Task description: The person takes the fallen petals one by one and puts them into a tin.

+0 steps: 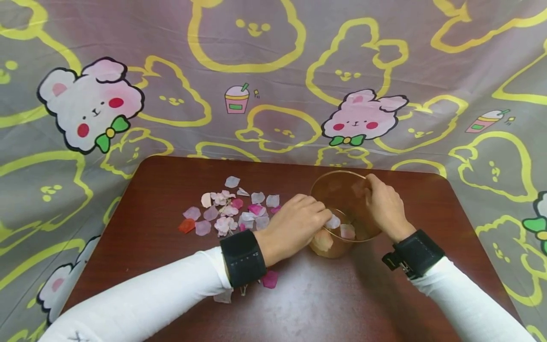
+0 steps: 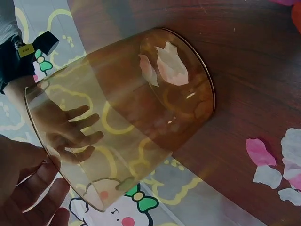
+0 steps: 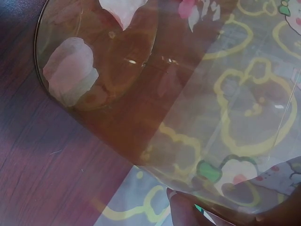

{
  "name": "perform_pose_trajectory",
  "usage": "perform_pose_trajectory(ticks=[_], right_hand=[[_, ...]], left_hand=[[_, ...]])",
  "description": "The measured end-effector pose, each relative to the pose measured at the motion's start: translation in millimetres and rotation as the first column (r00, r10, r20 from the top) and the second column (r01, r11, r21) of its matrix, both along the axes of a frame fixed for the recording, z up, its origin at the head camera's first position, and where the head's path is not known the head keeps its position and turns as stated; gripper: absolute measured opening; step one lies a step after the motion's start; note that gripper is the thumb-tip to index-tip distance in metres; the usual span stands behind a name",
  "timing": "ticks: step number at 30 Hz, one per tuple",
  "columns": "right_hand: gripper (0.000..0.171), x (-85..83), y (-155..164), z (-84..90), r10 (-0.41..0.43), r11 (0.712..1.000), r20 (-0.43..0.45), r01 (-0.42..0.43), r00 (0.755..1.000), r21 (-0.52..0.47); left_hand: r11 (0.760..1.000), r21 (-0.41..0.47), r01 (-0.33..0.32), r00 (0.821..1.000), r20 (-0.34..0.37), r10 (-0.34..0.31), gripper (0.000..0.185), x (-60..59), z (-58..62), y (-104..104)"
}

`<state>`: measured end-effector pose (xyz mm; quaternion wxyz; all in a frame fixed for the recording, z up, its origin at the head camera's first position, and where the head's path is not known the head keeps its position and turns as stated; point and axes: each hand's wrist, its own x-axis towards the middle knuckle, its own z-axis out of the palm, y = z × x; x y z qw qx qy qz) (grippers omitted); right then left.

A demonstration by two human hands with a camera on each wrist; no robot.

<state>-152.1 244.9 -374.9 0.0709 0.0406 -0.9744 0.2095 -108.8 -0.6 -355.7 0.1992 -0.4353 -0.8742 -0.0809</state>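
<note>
A clear amber tub [image 1: 337,190] with a thin gold rim stands on the table and holds a few pale petals [image 2: 172,66] at its bottom. At its left side my left hand [image 1: 299,218] pinches the rim between thumb and fingers. On the opposite side my right hand [image 1: 386,206] grips the rim, its fingers showing through the amber wall in the left wrist view. Only a bit of the right thumb [image 3: 178,207] shows low in the right wrist view. Loose petals [image 1: 202,228] in white, pink, lilac and orange lie left of the tub, partly covered by my left arm.
The reddish-brown wooden table [image 1: 149,190] has rounded far corners. Behind and beside it hangs a grey cloth [image 1: 273,85] with yellow outlines and cartoon rabbits. A magenta petal [image 1: 269,279] and a white petal [image 1: 223,297] lie nearer me, by my left forearm.
</note>
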Motion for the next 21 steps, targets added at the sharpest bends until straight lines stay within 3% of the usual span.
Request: perform_pose_trajectory(ticks=[10,21], right_hand=[[0.008,0.6,0.9,-0.4,-0.004,1.000,-0.014,0.004,1.000,0.004],[0.009,-0.2,0.0,-1.3,-0.007,1.000,-0.022,0.007,1.000,0.003]], left_hand=[[0.998,-0.070,0.001,1.000,0.016,0.000,0.017,2.5,-0.2,4.0],[0.993,0.112,-0.034,0.999,0.043,0.029,0.012,-3.1,3.0,-11.3]])
